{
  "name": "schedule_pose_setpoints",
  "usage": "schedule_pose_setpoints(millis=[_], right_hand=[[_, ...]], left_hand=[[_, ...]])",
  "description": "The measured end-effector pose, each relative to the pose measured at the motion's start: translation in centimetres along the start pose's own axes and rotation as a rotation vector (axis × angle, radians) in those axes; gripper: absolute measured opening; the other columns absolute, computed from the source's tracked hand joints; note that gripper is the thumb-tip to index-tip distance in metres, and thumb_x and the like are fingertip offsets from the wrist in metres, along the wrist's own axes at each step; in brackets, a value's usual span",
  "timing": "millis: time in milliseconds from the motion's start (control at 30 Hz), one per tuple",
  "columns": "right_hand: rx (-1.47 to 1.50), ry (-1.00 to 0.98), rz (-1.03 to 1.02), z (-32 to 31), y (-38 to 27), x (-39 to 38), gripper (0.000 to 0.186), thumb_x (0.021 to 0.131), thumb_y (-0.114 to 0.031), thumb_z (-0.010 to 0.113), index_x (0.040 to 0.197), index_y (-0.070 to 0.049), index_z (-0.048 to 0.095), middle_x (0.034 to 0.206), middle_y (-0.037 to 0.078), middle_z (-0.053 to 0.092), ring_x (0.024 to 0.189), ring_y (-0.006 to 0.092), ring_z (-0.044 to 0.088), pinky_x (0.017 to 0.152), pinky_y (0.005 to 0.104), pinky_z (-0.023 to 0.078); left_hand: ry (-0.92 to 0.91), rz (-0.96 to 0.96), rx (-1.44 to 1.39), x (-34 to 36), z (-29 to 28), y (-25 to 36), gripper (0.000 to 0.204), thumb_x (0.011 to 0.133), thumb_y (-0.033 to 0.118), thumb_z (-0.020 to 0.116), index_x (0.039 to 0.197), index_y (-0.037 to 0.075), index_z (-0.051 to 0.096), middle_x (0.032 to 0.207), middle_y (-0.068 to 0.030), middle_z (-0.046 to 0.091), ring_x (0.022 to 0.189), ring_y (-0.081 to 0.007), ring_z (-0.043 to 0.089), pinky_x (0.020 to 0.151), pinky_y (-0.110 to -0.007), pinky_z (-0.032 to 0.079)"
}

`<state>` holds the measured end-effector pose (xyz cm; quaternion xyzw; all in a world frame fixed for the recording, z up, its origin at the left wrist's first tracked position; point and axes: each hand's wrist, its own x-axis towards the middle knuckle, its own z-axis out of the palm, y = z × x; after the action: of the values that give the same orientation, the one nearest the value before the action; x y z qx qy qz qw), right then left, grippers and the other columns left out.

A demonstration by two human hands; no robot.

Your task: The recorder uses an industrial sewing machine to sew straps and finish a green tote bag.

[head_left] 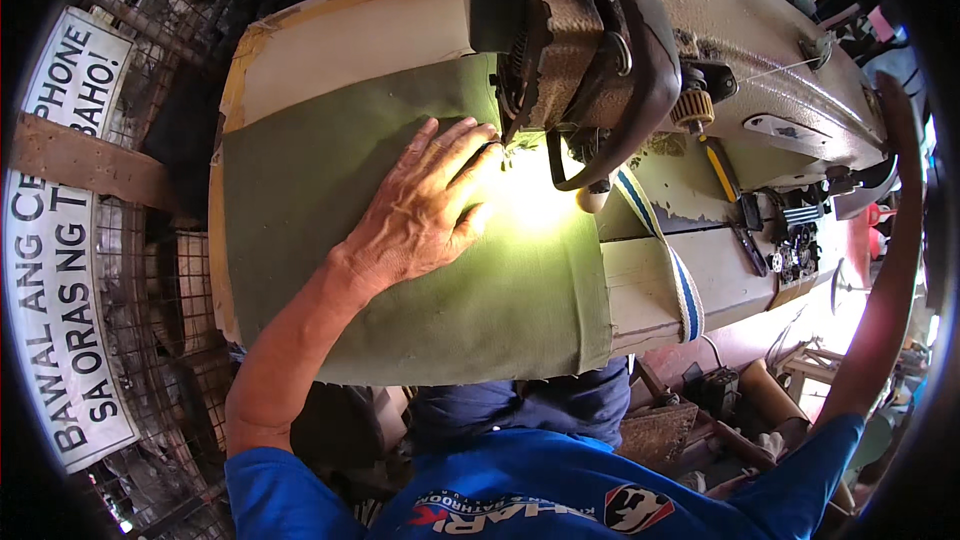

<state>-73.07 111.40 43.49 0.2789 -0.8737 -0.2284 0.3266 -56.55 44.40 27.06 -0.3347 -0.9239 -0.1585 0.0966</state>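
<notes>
A large piece of olive-green fabric (pixel 300 210) lies over the bed of a sewing machine (pixel 765 35), its near edge hanging toward my lap. My left hand (pixel 425 200) rests flat on the cloth with fingers stretched out, the fingertips close to the needle area. A bright lamp glow falls on the fabric just right of those fingertips. The needle itself is hard to make out. My right hand (pixel 893 105) reaches to the far right end of the machine, beside the handwheel (pixel 868 188). Its fingers are too small and dark to read.
A white-and-blue striped strap (pixel 665 245) hangs over the table's front edge. Right of it lie a yellow-handled tool (pixel 720 170), a dark slim tool (pixel 750 250) and several bobbin-like metal parts (pixel 795 252). Wire mesh (pixel 130 270) with a white sign (pixel 70 330) stands at left.
</notes>
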Motion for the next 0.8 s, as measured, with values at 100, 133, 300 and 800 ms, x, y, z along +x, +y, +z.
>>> schedule_pose_setpoints(millis=[100,133,300,800], right_hand=[[0.489,0.122,0.219,2.7,-4.6,-2.5,0.036,0.082,-0.022,0.070,0.115,-0.007,0.062,0.109,0.015,0.067,0.095,0.0240,0.065,0.081,0.0423,0.049],[0.539,0.186,0.404,2.6,-6.8,-4.3,0.038,0.086,-0.018,0.064,0.121,-0.006,0.058,0.115,0.015,0.064,0.102,0.0247,0.062,0.086,0.0406,0.048],[0.617,0.343,1.053,-0.1,-11.2,-5.8,0.043,0.098,-0.010,0.048,0.140,-0.002,0.047,0.135,0.017,0.054,0.124,0.0285,0.053,0.104,0.0364,0.043],[0.501,-0.053,0.833,-6.3,-36.4,-8.9,0.044,0.104,-0.022,0.038,0.142,0.000,0.047,0.148,0.018,0.045,0.138,0.0336,0.040,0.114,0.0404,0.029]], left_hand=[[0.001,0.009,0.002,-0.1,0.0,-0.3,0.047,0.086,0.018,0.064,0.128,0.000,0.052,0.138,-0.0162,0.048,0.132,-0.0331,0.045,0.114,-0.053,0.031],[-0.007,0.001,-0.006,-0.1,0.1,-0.4,0.053,0.085,0.019,0.066,0.131,-0.001,0.050,0.139,-0.0174,0.047,0.133,-0.0338,0.044,0.115,-0.052,0.031],[0.087,-0.228,-0.204,-0.4,0.2,-0.3,0.085,0.080,0.025,0.075,0.144,-0.008,0.030,0.150,-0.0242,0.032,0.140,-0.0362,0.035,0.120,-0.042,0.027],[0.043,-0.033,0.002,-0.9,0.3,-0.4,0.052,0.088,0.021,0.064,0.132,-0.002,0.050,0.141,-0.0177,0.046,0.139,-0.0346,0.036,0.118,-0.052,0.024]])
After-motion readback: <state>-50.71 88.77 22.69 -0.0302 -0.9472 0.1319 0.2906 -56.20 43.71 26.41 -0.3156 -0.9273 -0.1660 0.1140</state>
